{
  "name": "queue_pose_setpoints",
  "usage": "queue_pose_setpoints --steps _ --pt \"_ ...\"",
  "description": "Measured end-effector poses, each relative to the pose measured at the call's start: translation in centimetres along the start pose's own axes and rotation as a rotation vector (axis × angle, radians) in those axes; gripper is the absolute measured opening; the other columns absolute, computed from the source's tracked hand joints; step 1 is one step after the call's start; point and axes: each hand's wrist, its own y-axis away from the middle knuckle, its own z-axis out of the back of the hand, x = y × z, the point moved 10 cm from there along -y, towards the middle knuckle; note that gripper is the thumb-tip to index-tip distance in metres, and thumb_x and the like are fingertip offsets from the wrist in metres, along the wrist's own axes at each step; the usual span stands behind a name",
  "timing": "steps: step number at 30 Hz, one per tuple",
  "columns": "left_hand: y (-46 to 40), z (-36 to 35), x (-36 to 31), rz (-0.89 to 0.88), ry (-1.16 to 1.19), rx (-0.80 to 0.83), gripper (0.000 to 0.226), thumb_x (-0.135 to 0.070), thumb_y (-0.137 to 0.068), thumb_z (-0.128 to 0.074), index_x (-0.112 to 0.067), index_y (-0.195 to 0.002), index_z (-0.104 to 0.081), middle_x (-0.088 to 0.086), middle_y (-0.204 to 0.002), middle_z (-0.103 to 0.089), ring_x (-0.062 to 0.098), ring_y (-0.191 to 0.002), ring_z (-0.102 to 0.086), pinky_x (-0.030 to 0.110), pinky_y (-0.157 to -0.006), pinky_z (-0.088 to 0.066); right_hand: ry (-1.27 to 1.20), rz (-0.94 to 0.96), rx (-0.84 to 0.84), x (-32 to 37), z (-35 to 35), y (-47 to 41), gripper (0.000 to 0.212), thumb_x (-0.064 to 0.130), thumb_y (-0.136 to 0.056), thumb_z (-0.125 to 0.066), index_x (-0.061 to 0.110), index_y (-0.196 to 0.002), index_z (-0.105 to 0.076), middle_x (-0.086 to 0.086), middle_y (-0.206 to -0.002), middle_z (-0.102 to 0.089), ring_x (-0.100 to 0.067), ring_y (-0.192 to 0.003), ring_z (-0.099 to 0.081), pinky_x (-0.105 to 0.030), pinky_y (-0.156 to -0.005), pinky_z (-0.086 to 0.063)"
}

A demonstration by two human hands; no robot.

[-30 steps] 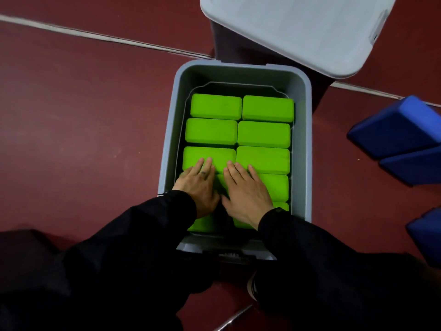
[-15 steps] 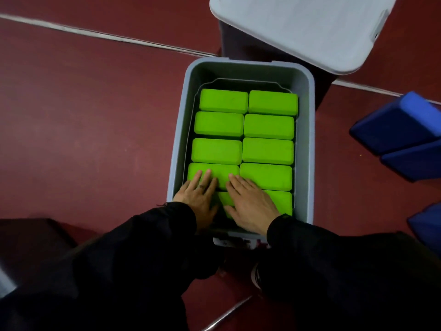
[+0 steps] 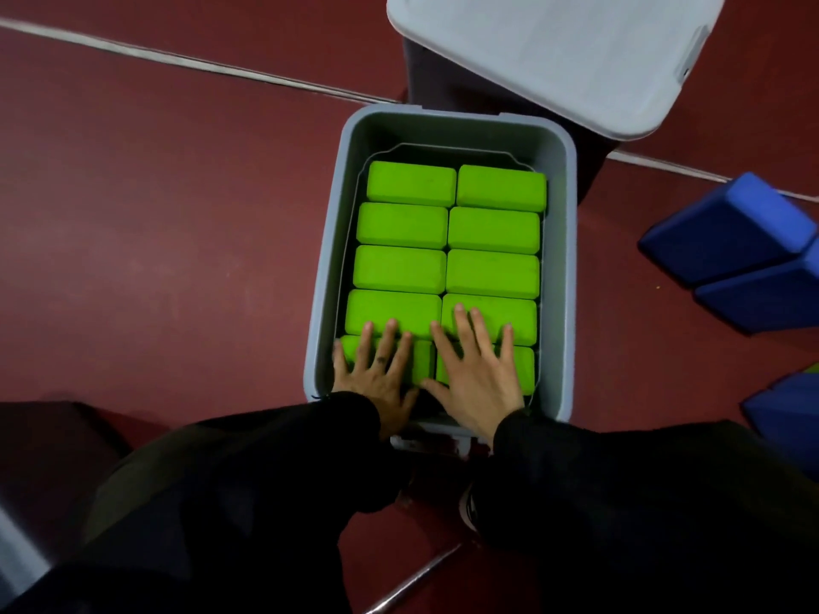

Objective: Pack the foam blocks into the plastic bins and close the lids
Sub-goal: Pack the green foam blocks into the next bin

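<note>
Left hand [image 3: 376, 383] and right hand [image 3: 476, 374] flat, fingers spread, pressing green blocks [image 3: 447, 245] filling grey bin [image 3: 560, 277] wall to wall

Grey plastic bin [image 3: 328, 268], frame centre, open; green foam blocks [image 3: 492, 232] packed flat in two columns. Grey lid [image 3: 554, 51] off, upper right. Blue foam blocks [image 3: 727, 228] at right edge, outside the bin.

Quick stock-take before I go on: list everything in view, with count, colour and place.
green foam blocks: ten visible, bright green, two columns of five inside the bin
bin: one, grey, open, centre of floor
lid: one, pale grey, off the bin, just beyond its far end
blue foam blocks: at least three, blue, on the floor at right, partly cut off
floor: dark red, with pale lines
left hand: flat on nearest left block
right hand: flat on nearest right blocks
</note>
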Motion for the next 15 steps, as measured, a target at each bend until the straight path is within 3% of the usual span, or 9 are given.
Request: queue_pose_setpoints --steps 3,7,10,12,15 --pt "-0.7 -0.9 0.2 0.017 0.028 -0.016 0.102 -0.08 -0.085 -0.026 -0.029 -0.15 0.034 -0.002 -0.156 0.044 0.032 -0.145 0.039 0.071 -0.112 0.017 -0.061 -0.056 0.0 -1.3 -2.6 0.5 0.09 0.084 -0.091 -0.021 0.031 -0.163 -0.009 -0.011 -0.171 0.008 -0.036 -0.157 0.007 -0.071 -0.118 -0.002" --pt "-1.3 -1.4 0.4 0.018 0.04 0.014 0.101 -0.082 -0.086 -0.025 -0.03 -0.147 0.036 -0.002 -0.155 0.045 0.032 -0.144 0.039 0.072 -0.11 0.019 -0.086 -0.022 0.149 -1.5 -4.2 -0.3 0.098 0.091 -0.085 -0.015 0.034 -0.16 0.013 -0.007 -0.164 0.033 -0.033 -0.15 0.033 -0.07 -0.115 0.016" --pt "-1.4 -0.6 0.4 0.002 0.053 -0.063 0.099 -0.083 -0.084 -0.023 -0.032 -0.15 0.03 -0.001 -0.159 0.039 0.032 -0.148 0.033 0.071 -0.112 0.016 -0.1 -0.036 0.048 -1.7 -3.1 0.0 0.093 0.085 -0.089 -0.021 0.032 -0.163 -0.002 -0.008 -0.17 0.016 -0.034 -0.156 0.016 -0.071 -0.118 0.004" --pt "-1.9 0.6 0.2 -0.061 0.028 -0.136 0.103 -0.085 -0.08 -0.03 -0.03 -0.159 0.008 0.004 -0.167 0.018 0.035 -0.154 0.016 0.072 -0.115 0.005 -0.065 -0.038 -0.043 -2.2 -2.2 -0.2 0.086 0.077 -0.094 -0.028 0.028 -0.164 -0.013 -0.01 -0.172 0.002 -0.034 -0.158 0.0 -0.067 -0.12 -0.01" --pt "-2.8 0.4 0.4 -0.116 -0.055 -0.143 0.117 -0.09 -0.066 -0.044 -0.03 -0.161 -0.009 0.01 -0.169 0.003 0.038 -0.155 0.001 0.074 -0.114 -0.007 -0.048 -0.08 -0.085 -3.5 -1.7 -0.9 0.086 0.076 -0.096 -0.025 0.023 -0.164 -0.014 -0.013 -0.171 0.002 -0.032 -0.158 0.001 -0.063 -0.121 -0.011"
